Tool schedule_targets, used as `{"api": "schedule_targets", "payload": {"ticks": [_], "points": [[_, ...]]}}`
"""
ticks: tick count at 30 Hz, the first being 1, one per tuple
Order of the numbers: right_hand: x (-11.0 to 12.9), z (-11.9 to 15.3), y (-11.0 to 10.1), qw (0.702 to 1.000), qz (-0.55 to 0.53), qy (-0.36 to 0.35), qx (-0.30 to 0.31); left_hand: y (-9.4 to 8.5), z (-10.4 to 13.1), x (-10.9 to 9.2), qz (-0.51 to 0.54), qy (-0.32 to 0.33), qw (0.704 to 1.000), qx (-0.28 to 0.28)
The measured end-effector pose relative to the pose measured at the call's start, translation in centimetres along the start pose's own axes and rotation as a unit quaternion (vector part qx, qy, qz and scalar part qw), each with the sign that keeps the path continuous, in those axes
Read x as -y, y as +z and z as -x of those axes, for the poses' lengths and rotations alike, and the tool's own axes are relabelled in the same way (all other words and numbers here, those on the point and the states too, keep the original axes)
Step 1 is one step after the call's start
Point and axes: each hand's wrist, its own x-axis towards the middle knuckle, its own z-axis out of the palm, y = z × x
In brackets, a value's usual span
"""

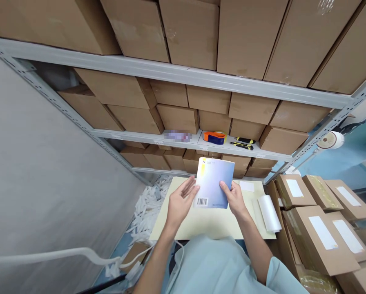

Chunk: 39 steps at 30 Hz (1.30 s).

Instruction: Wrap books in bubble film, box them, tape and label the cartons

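Note:
A book (215, 183) with a pale blue-violet cover is held up over the table (195, 224), its barcode at the lower left. My right hand (234, 198) grips the book's right side, thumb pressed on the cover and fingers behind it. My left hand (182, 198) is at the book's left edge with fingers apart and stretched out; its thumb tip is at the edge, and I cannot tell if it touches. On the table's right lies a white roll (269, 213), with a white sheet (246, 186) behind it.
A metal shelf (183, 75) full of cardboard boxes rises in front. On it lie an orange and blue tape dispenser (214, 137) and yellow-black utility knives (242, 143). Labelled cartons (324, 237) are stacked right. White paper scraps (149, 204) cover the floor left. A fan (331, 140) stands beyond.

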Motion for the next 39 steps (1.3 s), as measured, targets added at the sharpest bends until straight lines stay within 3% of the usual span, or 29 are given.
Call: {"api": "schedule_targets", "payload": {"ticks": [2,4,7,11,13,17,22,25,30,32,35,39], "points": [[-0.5,0.0,0.0,1.0,0.003,0.008,0.008,-0.4,-0.6,0.0,0.064,-0.066,0.992,0.086],[-1.0,-0.2,0.3,1.0,0.009,0.011,0.007,-0.1,-0.5,0.2,0.078,-0.086,0.986,0.12],[-1.6,-0.5,0.7,1.0,0.021,-0.007,-0.015,0.7,0.2,0.7,0.06,-0.061,0.993,0.08],[-1.4,0.4,0.5,0.989,0.082,-0.078,-0.097,1.4,0.5,1.4,0.013,-0.016,1.0,-0.013],[-1.3,1.6,0.8,0.99,0.099,-0.07,-0.072,1.5,0.7,1.6,-0.029,0.004,0.999,-0.044],[-1.3,3.9,2.6,0.996,0.078,-0.025,0.035,2.4,2.2,1.9,-0.093,0.054,0.994,-0.019],[-1.0,3.7,3.8,0.997,0.069,-0.031,0.003,4.2,4.7,1.7,-0.088,0.096,0.991,0.041],[-0.5,2.1,2.5,0.999,0.044,-0.013,-0.026,3.8,4.6,1.2,-0.053,0.062,0.993,0.082],[1.0,0.9,-0.3,0.999,0.009,0.013,0.052,0.8,1.3,0.8,-0.014,-0.004,1.0,-0.02],[1.4,1.1,-0.8,0.996,0.006,0.027,0.081,-0.1,0.2,0.9,0.033,-0.07,0.996,0.053],[1.1,1.4,-0.8,0.996,0.009,0.027,0.088,-0.4,-0.1,0.9,0.093,-0.158,0.967,0.177],[-0.1,0.8,-0.7,0.997,0.021,0.009,0.069,0.6,1.3,0.6,0.109,-0.149,0.974,0.129]]}}
